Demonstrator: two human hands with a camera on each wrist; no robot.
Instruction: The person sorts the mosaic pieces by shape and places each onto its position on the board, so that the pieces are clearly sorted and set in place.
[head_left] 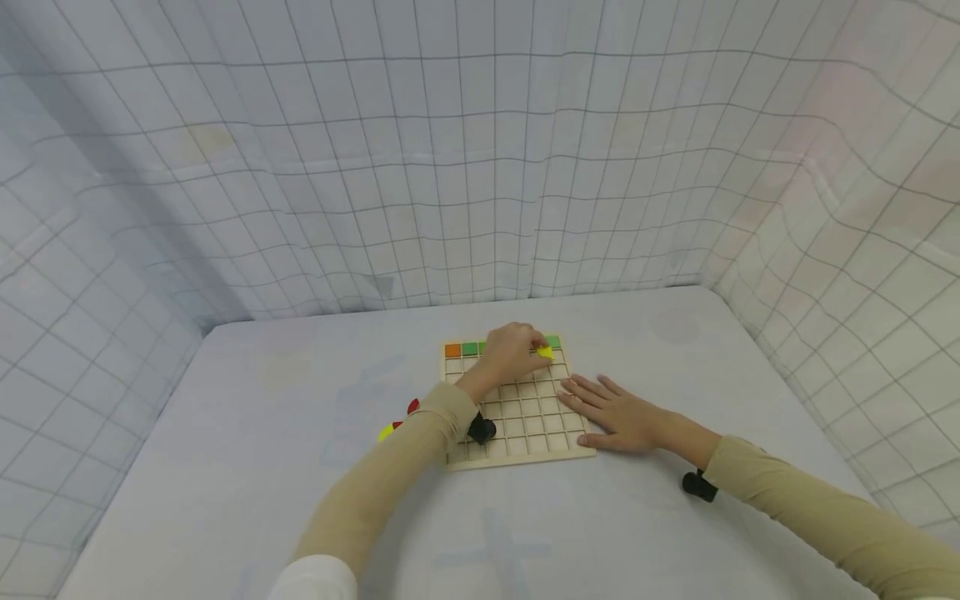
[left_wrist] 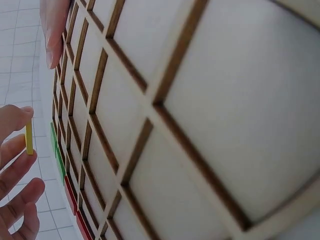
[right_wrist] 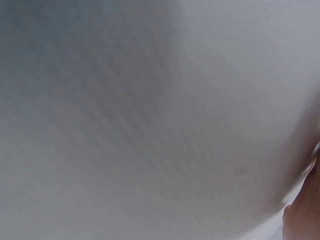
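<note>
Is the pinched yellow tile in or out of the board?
Out: the left hand pinches the yellow tile clear of the board.

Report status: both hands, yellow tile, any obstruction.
Left hand pinches yellow tile near far edge of grid board, not in a cell. Right hand palm down at board's right edge. Left hand hides part of board from head view.

A pale desk [head_left: 622,533] with faint bluish marks [head_left: 498,554] stands enclosed by whitish, grid-patterned hangings [head_left: 420,129] at the back, left and right
</note>
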